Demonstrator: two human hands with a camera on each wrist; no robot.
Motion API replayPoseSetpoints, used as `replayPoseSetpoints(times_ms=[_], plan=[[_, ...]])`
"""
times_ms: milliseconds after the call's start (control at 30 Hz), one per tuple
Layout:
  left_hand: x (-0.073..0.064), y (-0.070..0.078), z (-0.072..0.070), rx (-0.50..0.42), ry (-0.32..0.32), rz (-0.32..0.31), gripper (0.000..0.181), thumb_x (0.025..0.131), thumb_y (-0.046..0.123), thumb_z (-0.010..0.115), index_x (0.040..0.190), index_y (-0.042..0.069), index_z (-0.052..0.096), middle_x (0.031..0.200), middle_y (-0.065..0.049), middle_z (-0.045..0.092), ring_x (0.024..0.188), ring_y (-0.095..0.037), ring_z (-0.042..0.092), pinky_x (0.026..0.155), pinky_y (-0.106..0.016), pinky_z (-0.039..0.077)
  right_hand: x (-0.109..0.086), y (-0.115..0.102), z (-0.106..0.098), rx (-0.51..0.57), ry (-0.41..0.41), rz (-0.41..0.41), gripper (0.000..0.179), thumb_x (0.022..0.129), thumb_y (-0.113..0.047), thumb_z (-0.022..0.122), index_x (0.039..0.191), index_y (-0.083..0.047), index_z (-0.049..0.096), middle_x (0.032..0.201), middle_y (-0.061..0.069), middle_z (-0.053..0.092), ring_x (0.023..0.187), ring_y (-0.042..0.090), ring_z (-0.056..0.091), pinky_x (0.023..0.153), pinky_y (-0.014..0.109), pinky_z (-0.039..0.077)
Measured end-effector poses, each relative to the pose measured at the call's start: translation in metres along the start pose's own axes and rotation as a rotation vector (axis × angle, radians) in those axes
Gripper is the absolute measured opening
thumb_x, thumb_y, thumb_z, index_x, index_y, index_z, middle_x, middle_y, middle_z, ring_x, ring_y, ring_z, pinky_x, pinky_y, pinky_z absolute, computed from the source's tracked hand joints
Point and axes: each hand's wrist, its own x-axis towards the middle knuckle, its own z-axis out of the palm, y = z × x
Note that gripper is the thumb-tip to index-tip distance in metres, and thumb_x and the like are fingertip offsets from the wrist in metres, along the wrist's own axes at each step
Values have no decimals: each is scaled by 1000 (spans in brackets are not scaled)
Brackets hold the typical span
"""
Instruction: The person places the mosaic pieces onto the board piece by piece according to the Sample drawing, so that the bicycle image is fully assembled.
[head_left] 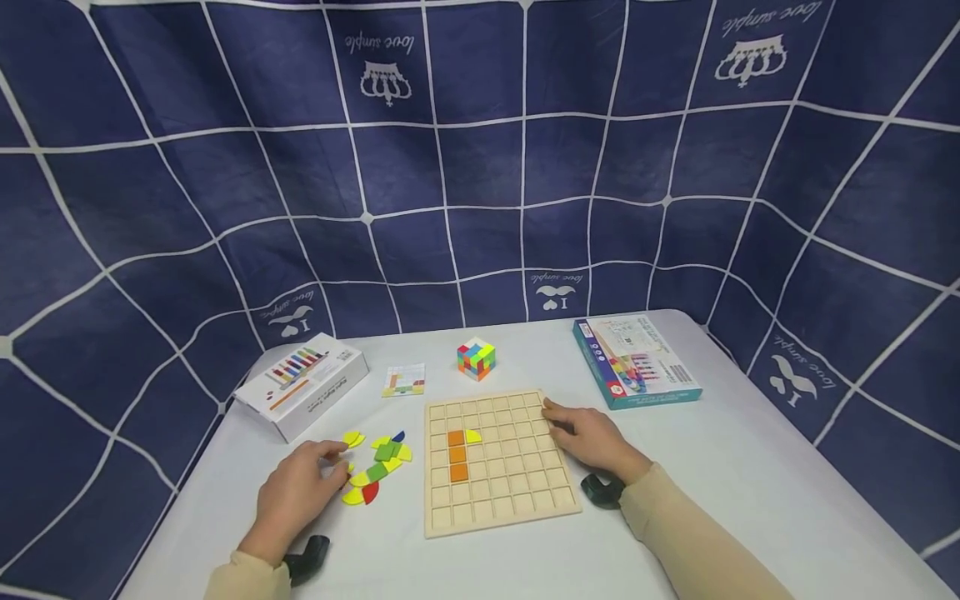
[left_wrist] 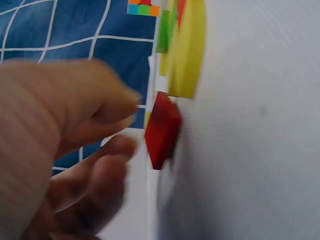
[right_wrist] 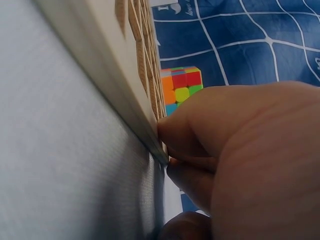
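Note:
Beside loose coloured pieces, my left hand (head_left: 295,490) hovers low on the left, thumb and fingers bent with a gap between them. Just beyond its fingertips in the left wrist view is a red tile (left_wrist: 162,131), apparently apart from them. Yellow pieces (head_left: 354,439), green pieces (head_left: 377,472) and a red quarter-round (head_left: 371,492) lie nearby, some overlapping. A wooden grid board (head_left: 517,492) holds several orange squares (head_left: 458,455) and one yellow quarter-round (head_left: 472,436). My right hand (head_left: 596,437) rests its thumb and fingertips against the board's right edge near the far corner.
A puzzle cube (head_left: 476,358) stands behind the board, with a small pattern card (head_left: 405,380) to its left. At the back left lies a white box (head_left: 303,383); a teal-edged box (head_left: 636,360) lies at the back right. Blue curtains (head_left: 480,167) surround the white table (head_left: 517,571).

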Motion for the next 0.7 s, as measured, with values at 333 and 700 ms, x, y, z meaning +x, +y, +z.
replayPoseSetpoints(times_ms=[333, 700], plan=[[6, -9, 10, -67, -11, 76, 46, 100, 21, 65, 144, 12, 61, 147, -12, 59, 135, -42, 54, 103, -63, 46, 0, 1, 0, -5, 4, -10, 44, 100, -26, 63, 143, -15, 62, 155, -4, 50, 142, 31, 50, 114, 52, 40], [4, -11, 3, 147, 43, -5, 33, 91, 15, 74, 122, 7, 75, 122, -19, 72, 103, -41, 70, 73, -54, 56, -1, 1, 1, 3, 7, -9, 44, 100, -26, 63, 142, -14, 63, 155, -4, 51, 142, 31, 50, 114, 52, 40]])
